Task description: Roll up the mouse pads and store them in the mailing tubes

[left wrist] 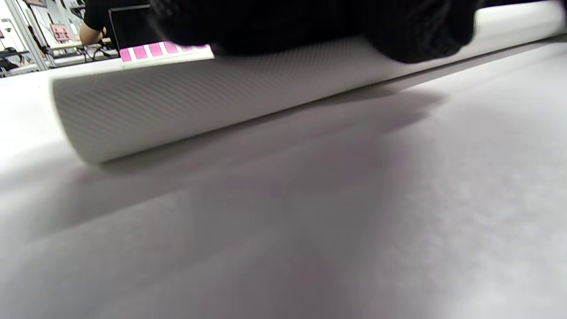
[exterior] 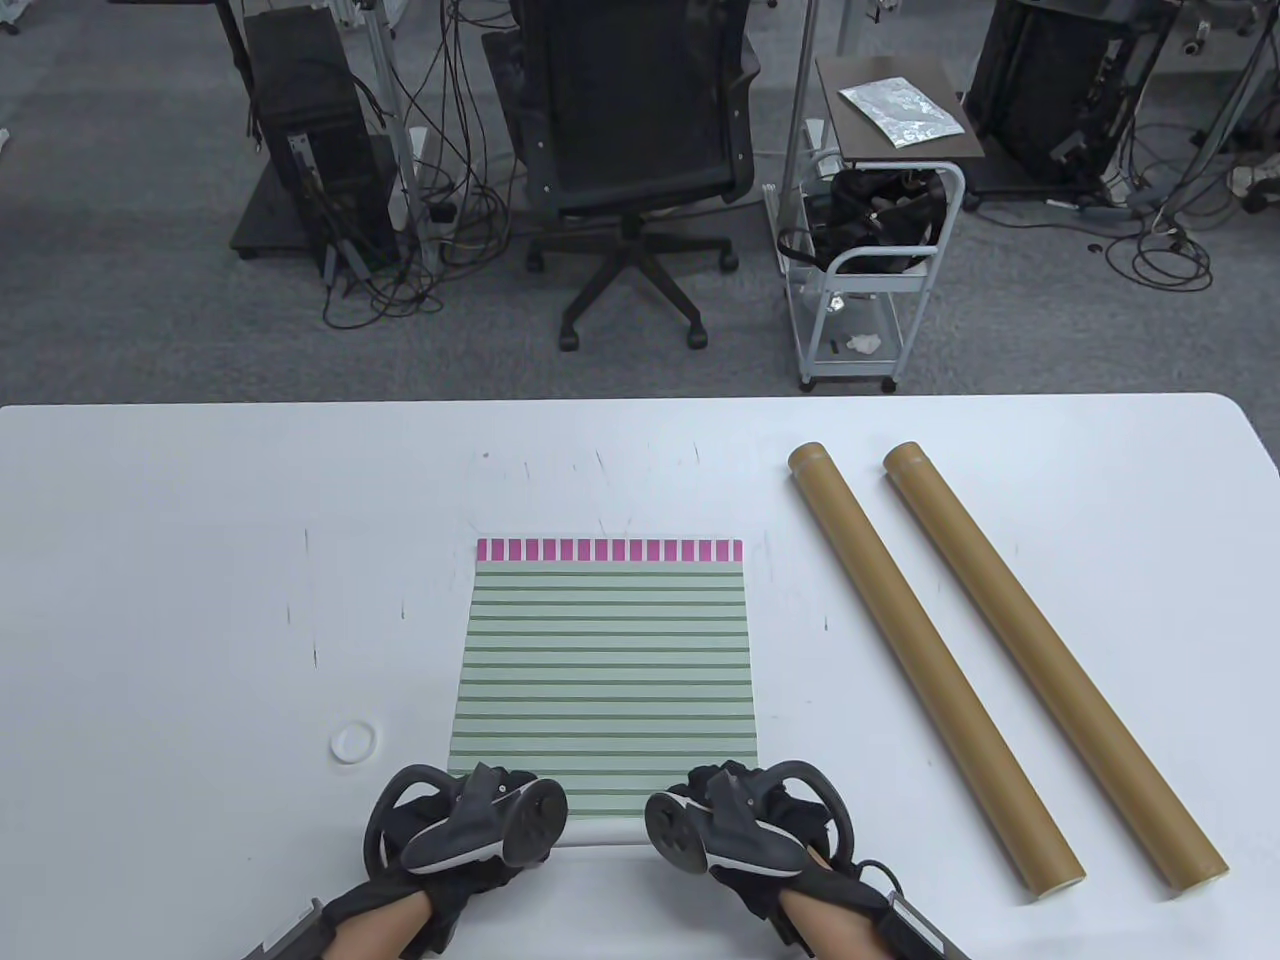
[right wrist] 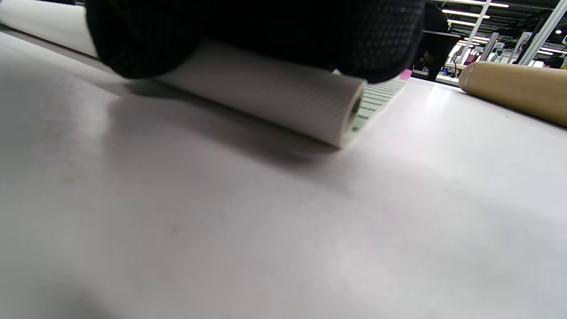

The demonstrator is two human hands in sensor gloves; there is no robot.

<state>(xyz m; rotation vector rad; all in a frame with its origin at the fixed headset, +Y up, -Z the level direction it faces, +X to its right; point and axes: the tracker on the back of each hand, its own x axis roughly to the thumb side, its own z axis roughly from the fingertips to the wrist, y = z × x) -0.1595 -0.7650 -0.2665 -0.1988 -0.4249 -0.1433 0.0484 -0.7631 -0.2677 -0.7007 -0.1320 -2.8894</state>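
Step in hand: rolling, early stage, as judged from the small part wound so far.

Mouse pad [exterior: 607, 660]: green-striped with a pink-checked far edge, flat on the white table [exterior: 200, 560] at centre. Its near edge is wound into a tight white roll [left wrist: 186, 106], underside outward; most of the pad lies unrolled beyond it.

Left hand [exterior: 455, 825]: on the roll's left part, gloved fingers [left wrist: 310, 26] curled down over it, pressing.

Right hand [exterior: 750, 825]: on the roll's right part, fingers [right wrist: 248, 31] draped over it likewise; the roll's open end [right wrist: 354, 106] shows just past them.

Next move, as judged: push the roll away toward the pink edge, both hands level so that the ends stay flush and the coil stays narrow enough for a tube.

Mailing tubes: two brown cardboard, nearer-left tube [exterior: 930, 665] and right tube [exterior: 1050, 665], lying side by side, apart, to the right of the pad, slanting near-right.

Other: small white round cap [exterior: 353, 743] left of the pad, probably a tube end cap.

Obstructions: nothing lies on the pad's unrolled stretch. Whether the tubes' far ends are capped cannot be told.
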